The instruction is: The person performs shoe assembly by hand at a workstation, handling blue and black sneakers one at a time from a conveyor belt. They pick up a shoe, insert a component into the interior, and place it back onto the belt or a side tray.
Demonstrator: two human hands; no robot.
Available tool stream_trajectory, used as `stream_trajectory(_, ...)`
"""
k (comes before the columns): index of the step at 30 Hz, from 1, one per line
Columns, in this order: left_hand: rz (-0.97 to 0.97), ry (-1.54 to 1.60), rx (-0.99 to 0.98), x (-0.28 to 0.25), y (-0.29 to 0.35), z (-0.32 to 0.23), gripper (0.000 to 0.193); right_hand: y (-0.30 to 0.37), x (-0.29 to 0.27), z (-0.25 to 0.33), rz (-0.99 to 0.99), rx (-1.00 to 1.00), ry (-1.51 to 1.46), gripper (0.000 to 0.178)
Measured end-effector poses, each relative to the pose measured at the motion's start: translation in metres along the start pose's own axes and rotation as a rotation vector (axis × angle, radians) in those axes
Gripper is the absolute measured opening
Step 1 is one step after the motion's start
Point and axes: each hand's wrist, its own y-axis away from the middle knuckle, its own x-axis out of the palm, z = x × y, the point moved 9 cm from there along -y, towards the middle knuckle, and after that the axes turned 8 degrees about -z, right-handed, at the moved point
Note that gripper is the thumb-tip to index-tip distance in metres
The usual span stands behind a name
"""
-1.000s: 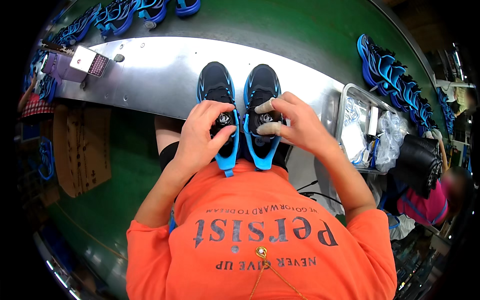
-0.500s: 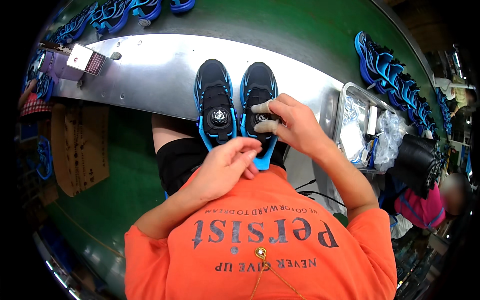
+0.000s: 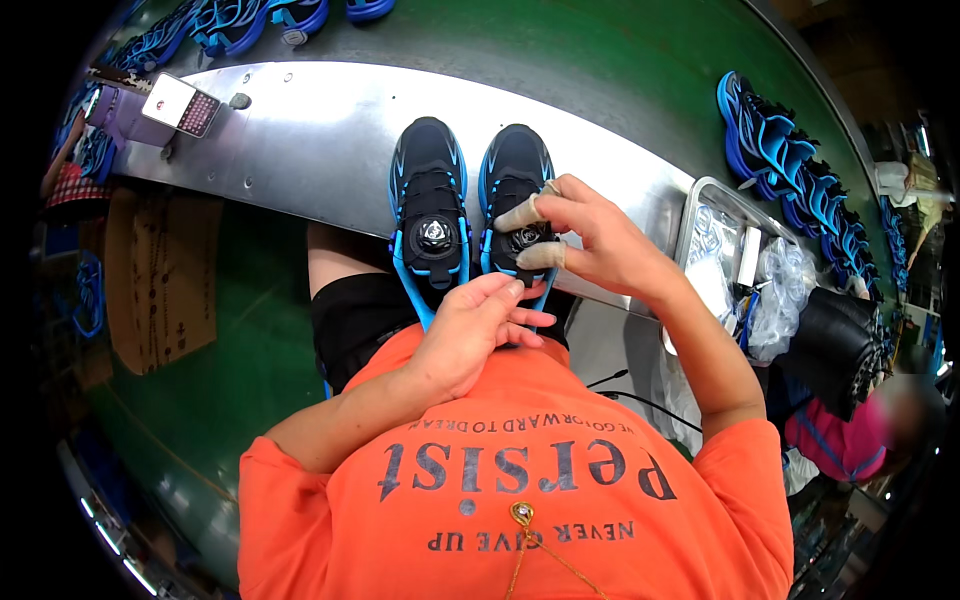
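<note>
While the left hand [image 3: 470, 335] sits closest in, fingers loosely curled and holding nothing, its tips touch the heel end of the right shoe [image 3: 515, 205]. Just past it, the right hand [image 3: 590, 240] has taped fingers [image 3: 522, 215] pinching around that shoe's round dial. Both black-and-blue shoes, the left shoe [image 3: 428, 205] too, stand side by side on the metal table [image 3: 300, 140]. Farther out, more blue shoes [image 3: 790, 170] lie on the green belt [image 3: 620, 70].

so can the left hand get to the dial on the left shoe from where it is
Probably yes. The left hand sits open at the shoes' heel end, and the dial on the left shoe lies uncovered just ahead. The right hand is on the right shoe.
</note>
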Motion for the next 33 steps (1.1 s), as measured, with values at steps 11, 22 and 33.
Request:
stream_trajectory(11, 0.001, -0.031, -0.038, 0.001, -0.002, 0.001, 0.027, 0.004, 0.000, 0.005, -0.099, -0.134, 0.054, 0.034)
stream_trajectory(22, -0.012, -0.040, -0.041, 0.000, -0.002, 0.002, 0.027, 0.008, 0.000, 0.004, -0.138, -0.105, -0.009, 0.037)
stream_trajectory(33, 0.008, -0.046, -0.039, -0.001, -0.002, 0.000, 0.029, 0.008, 0.004, 0.001, -0.046, -0.025, -0.088, 0.033)
